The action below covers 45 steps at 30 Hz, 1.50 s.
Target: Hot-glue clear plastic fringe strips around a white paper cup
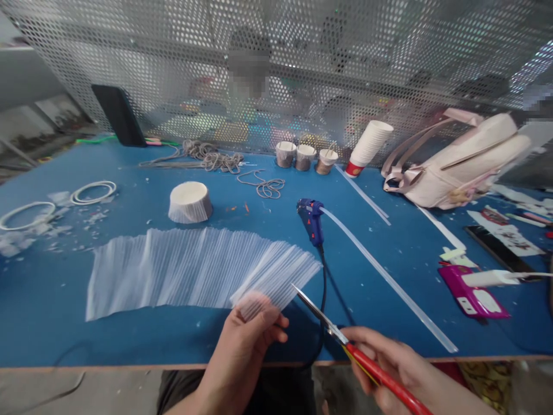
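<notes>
A long ribbed sheet of clear plastic strips (190, 271) lies across the blue table (52, 323). My left hand (246, 340) pinches its near right corner, fingers closed on it. My right hand (397, 369) grips red-handled scissors (345, 340), whose blades point up-left at the sheet's right edge. A blue glue gun (311, 221) with a black cord lies just beyond the sheet, a long clear glue stick (389, 282) running from it toward the right front.
A white pleated cup shape (190, 202), white rings (93, 192), cord bundles (211, 157), three small cups (305, 155), a stack of paper cups (369, 147), a pale bag (458, 164) and a magenta power strip (470, 294) stand around. A perforated metal screen (173, 75) closes the back; a person sits behind it.
</notes>
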Available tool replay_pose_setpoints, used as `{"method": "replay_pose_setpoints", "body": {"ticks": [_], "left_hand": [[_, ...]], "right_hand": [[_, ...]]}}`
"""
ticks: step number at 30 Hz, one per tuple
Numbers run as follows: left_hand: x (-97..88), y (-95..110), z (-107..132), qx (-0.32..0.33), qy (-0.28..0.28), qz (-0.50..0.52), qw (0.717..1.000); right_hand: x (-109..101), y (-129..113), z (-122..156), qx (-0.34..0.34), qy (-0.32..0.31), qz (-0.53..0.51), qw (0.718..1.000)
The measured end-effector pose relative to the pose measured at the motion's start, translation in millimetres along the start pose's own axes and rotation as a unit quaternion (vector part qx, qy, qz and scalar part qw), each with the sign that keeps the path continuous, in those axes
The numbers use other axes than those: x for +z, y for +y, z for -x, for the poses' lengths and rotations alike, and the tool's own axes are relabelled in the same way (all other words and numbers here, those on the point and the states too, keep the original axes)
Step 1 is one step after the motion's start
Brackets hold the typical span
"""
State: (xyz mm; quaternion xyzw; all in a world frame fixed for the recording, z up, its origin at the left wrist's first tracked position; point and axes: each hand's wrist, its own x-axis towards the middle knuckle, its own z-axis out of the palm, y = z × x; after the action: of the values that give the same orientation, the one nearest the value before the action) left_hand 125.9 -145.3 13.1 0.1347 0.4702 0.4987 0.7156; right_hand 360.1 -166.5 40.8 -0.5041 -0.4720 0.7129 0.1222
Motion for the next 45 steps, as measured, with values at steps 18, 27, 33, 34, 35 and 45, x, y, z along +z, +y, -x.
{"method": "replay_pose_setpoints", "body": {"ticks": [18, 27, 33, 34, 35, 45], "left_hand": [[-9.0, -5, -2, 0.055, 0.047, -0.064, 0.995], [-8.4, -2, -4, 0.046, 0.041, -0.059, 0.996], [-7.9, -1, -5, 0.040, 0.036, -0.047, 0.997], [-7.8, -1, -4, 0.039, 0.033, -0.042, 0.998], [-7.6, -1, -4, 0.040, 0.029, -0.038, 0.998], [-4.8, 1, 0, 0.059, -0.008, 0.047, 0.997]], "right_hand": [[3, -10, -8, 0.015, -0.007, -0.023, 1.000], [3, -6, -12, 0.002, -0.017, -0.047, 0.999], [5, -11, -11, 0.002, -0.012, -0.043, 0.999], [5, -12, -12, 0.007, -0.011, -0.035, 0.999], [6, -13, -12, 0.010, -0.012, -0.030, 0.999], [0, 0, -13, 0.000, -0.015, -0.028, 0.999]]}}
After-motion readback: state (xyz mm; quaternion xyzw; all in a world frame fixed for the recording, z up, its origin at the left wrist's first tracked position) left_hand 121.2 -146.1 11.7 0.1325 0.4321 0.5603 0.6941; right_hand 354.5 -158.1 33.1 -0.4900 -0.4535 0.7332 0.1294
